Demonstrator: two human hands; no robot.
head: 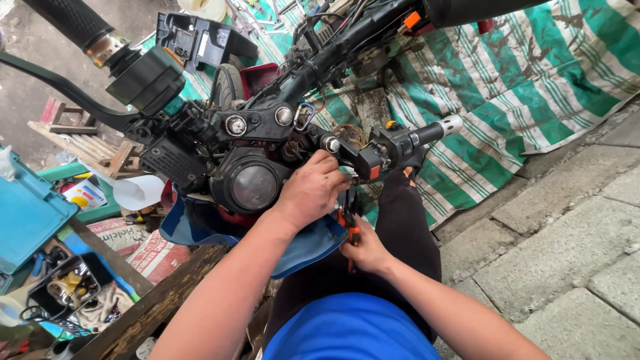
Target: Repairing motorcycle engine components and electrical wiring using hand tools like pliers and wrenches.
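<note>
Near the middle of the frame the left hand [312,192] lies on the handlebar [347,157] of a stripped motorcycle, just beside the black switch box [393,148]. Its grip is curled closed over the bar and the parts under it; what exactly the fingers press on is hidden by the hand itself.

A little lower and to the right, the right hand [365,252] holds pliers [349,220] with orange and black handles. Its grip is closed around the handles, and the tool points up toward the underside of the switch box. I cannot tell if the tips of the pliers touch anything, because the left hand and the bar cover them.

To the left of the left hand sits the round speedometer [253,185], with a blue body panel [200,230] under it. The bare end of the handlebar [450,124] sticks out to the right of the switch box. In the upper left of the frame is the other handle with a black rubber sleeve [70,21] and a long black lever [63,90].

A green and white striped sheet [533,80] lies on the ground in the upper right. Grey paving stones [567,253] fill the lower right. At the left edge stands a blue toolbox [27,213], and a tray of small tools [70,287] is below it.
</note>
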